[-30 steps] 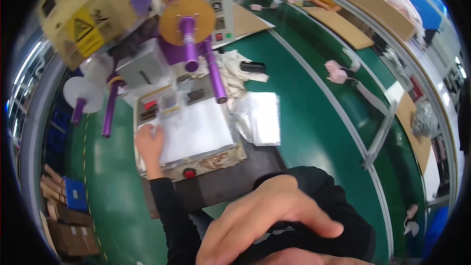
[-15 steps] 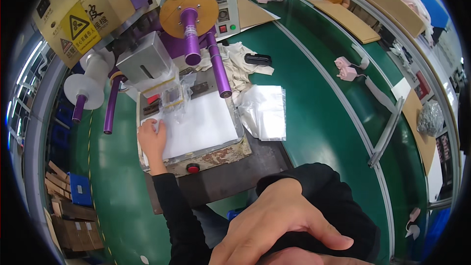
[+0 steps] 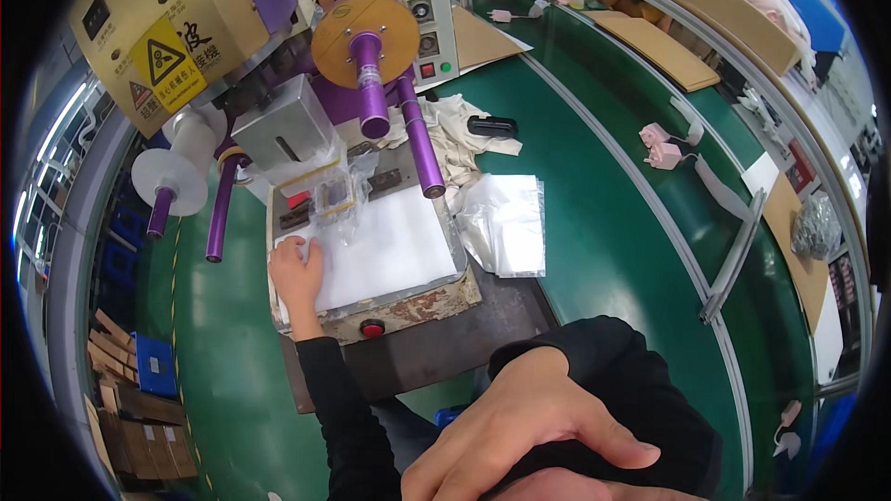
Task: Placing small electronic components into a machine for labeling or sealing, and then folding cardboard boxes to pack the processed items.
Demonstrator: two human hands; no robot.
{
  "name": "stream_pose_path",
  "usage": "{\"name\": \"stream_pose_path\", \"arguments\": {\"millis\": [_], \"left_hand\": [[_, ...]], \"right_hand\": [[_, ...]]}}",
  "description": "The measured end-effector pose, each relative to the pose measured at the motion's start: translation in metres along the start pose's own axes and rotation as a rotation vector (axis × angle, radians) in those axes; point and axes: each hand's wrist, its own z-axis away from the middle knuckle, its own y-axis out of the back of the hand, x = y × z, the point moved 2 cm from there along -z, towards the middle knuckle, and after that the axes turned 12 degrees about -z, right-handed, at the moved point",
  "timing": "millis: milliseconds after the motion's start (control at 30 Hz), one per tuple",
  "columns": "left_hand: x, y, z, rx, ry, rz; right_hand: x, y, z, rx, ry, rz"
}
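At nine o'clock of the white sheet (image 3: 385,250) my left hand (image 3: 297,271) lay flat, fingers spread narrow against the sheet's edge, gripping nothing. Compared with a second earlier it had barely shifted; what had changed was the view, which had tipped so the machine sat larger and higher. My right hand (image 3: 529,441) hung close under the camera at six o'clock, fingers loosely curled over what looked like my other knuckles or sleeve — I could not tell whether it held anything. It had stayed there across all three moments, only drifting a little toward the lower edge.

On the plate (image 3: 408,301) the sheet rested under the grey metal block (image 3: 283,125), with a small clear plastic piece (image 3: 339,199) at twelve o'clock of my left hand, just beside the block. A stack of clear bags (image 3: 506,223) lay at three o'clock of the sheet on the green surface (image 3: 603,250). I judged the sheet was being steadied in place — not yet pressed.
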Motion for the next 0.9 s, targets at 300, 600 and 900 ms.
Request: {"name": "stream_pose_path", "arguments": {"millis": [300,600,900], "left_hand": [[0.01,-0.008,-0.009,-0.028,-0.033,0.004],[-0.014,-0.01,-0.004,-0.049,-0.018,0.049],[0.008,-0.015,-0.01,-0.042,-0.044,0.039]], "right_hand": [[-0.003,0.005,-0.005,-0.109,-0.066,0.021],[-0.02,0.0,-0.023,-0.284,-0.404,0.097],[-0.124,-0.019,0.017,-0.015,-0.584,0.909]]}}
